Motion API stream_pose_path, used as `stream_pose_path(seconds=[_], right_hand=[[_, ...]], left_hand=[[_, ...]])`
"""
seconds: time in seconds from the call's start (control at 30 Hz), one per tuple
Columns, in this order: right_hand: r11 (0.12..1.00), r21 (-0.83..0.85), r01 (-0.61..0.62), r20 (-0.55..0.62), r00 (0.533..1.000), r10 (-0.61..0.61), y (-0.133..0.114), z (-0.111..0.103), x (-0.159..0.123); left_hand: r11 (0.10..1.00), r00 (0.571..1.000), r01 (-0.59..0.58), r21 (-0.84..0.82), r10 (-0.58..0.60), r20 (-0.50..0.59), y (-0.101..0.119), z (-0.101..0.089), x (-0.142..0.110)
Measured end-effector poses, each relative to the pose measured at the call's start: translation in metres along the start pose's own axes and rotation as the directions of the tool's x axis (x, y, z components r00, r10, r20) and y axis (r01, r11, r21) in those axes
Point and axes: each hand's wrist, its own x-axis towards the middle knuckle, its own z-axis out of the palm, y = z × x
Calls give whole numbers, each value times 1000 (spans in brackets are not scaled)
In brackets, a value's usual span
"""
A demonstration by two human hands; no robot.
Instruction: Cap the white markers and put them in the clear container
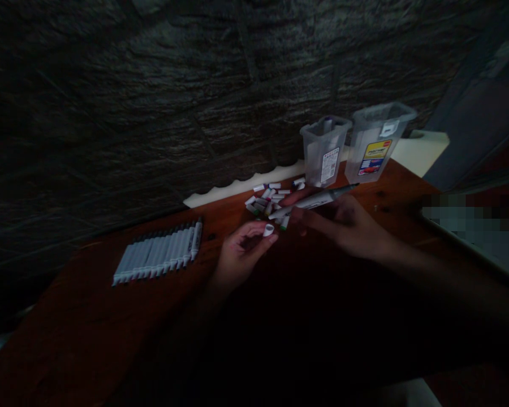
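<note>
My left hand (246, 249) pinches a small white marker cap (268, 230) between thumb and fingers. In my right hand (343, 223) is a white marker (316, 201), held at a slant with its dark end up to the right and its other end pointing toward the cap. Cap and marker are apart. Just behind my hands lies a loose pile of white caps (261, 202), some with coloured ends; my right hand and the marker hide part of it. To the left, several white markers (156, 252) lie side by side in a row.
Two clear plastic boxes stand at the back right: a smaller box (315, 158) with at least one marker inside, and a larger box (362, 152) with a yellow label. A cream wavy-edged strip (241, 185) runs along the dark stone wall (173, 113) behind the wooden table (80, 305).
</note>
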Motion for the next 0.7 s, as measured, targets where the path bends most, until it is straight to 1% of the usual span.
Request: stream_pose_path(seconds=[0.17,0.33,0.5,0.6,0.7], right_hand=[[999,33,26,-5,1000,-26,2,4,-2],[999,16,38,14,999,-39,5,5,-3],[993,-79,86,42,996,-83,6,3,-3],[984,-140,115,63,992,-107,8,3,-5],[972,-184,147,76,988,-135,11,3,-6]], left_hand=[[1000,1000,-20,3,20,-15,-2,0,0],[1000,999,-9,11,9,-39,-3,0,0],[1000,998,-7,19,8,-57,-2,1,0],[999,997,-27,25,29,-67,-2,1,0],[999,998,-27,17,28,-61,-2,1,-1]])
